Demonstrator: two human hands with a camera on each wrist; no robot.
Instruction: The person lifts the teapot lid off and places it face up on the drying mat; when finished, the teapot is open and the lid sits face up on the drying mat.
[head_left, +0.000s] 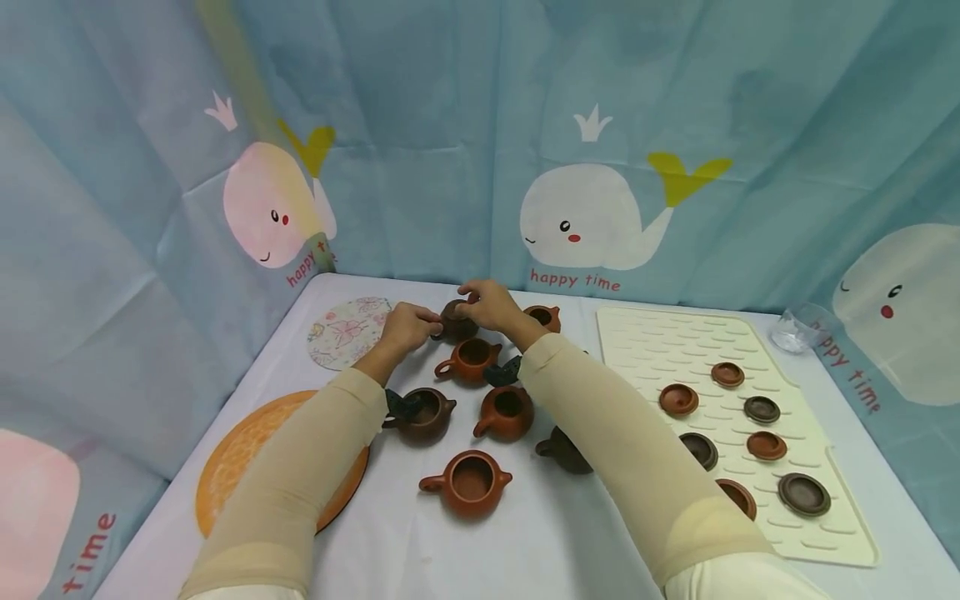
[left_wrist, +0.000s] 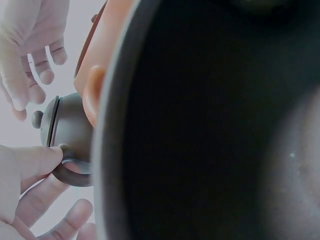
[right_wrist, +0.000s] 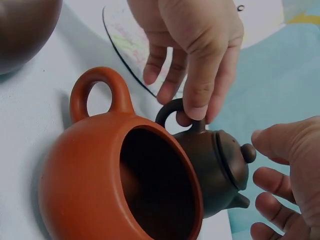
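Note:
A small dark brown teapot [head_left: 454, 323] stands at the back of the table with its lid [right_wrist: 233, 159] on. My left hand [head_left: 407, 327] pinches its handle [right_wrist: 170, 111] between thumb and fingers. Close by the lid's round knob [right_wrist: 248, 153], my right hand [head_left: 489, 305] has its fingers spread and loosely bent; in the left wrist view it stands apart from the knob. A lidless orange-red teapot [head_left: 474, 357] sits just in front and hides part of the dark one in the right wrist view. A dark rim covers much of the left wrist view.
Several lidless teapots, like the orange-red one [head_left: 472, 483], stand between my arms. On the right, a cream mat [head_left: 645, 342] bears several loose lids beside a clear cup [head_left: 792, 333]. An orange round board [head_left: 247, 429] and a patterned round mat [head_left: 347, 332] lie left.

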